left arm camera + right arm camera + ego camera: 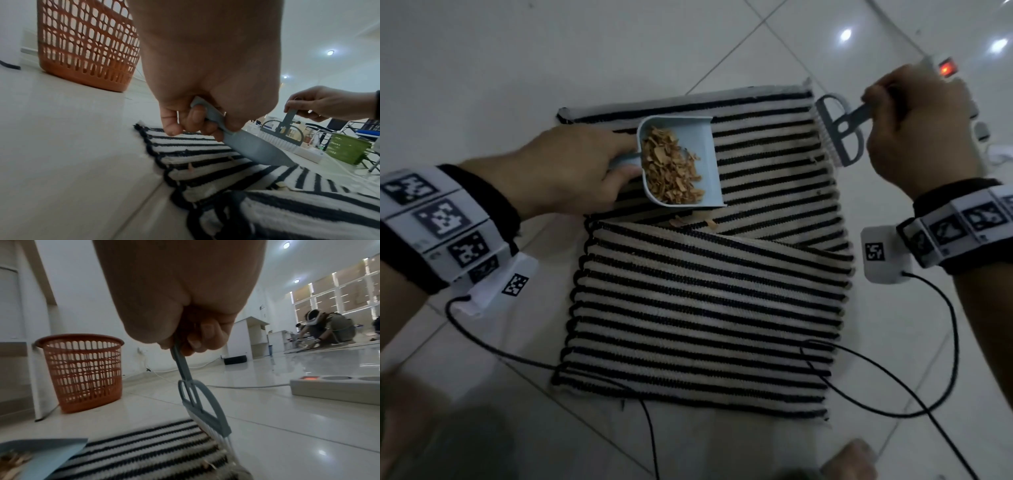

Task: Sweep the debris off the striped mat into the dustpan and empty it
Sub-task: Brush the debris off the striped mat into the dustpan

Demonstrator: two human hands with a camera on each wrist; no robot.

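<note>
Gripping the handle of a pale blue dustpan (681, 161) with curled fingers, the left hand (571, 171) holds the pan over the far left part of the striped mat (705, 308), its open mouth facing the near-right. A heap of brown debris (671, 168) fills the pan's back; a few flakes (693, 222) lie on the mat just past its lip, beside the fold where the mat's near half laps over the far half. The right hand (921, 126) clenches the thin handle of a grey brush (839, 130), fingers wrapped round it, with the pale bristles meeting the mat's far right edge and a scrap or two beside them. No readable words appear; black-and-white square code tags (438, 219) line both wristbands and the small white units under each wrist. An orange mesh wastebasket (82, 373) stands on the tiled floor (482, 68) beyond the mat. A white power strip (337, 387) with a glowing red switch lies near the right hand, cut off by the frame. The dustpan's handle is mostly hidden inside the left fist.
</note>
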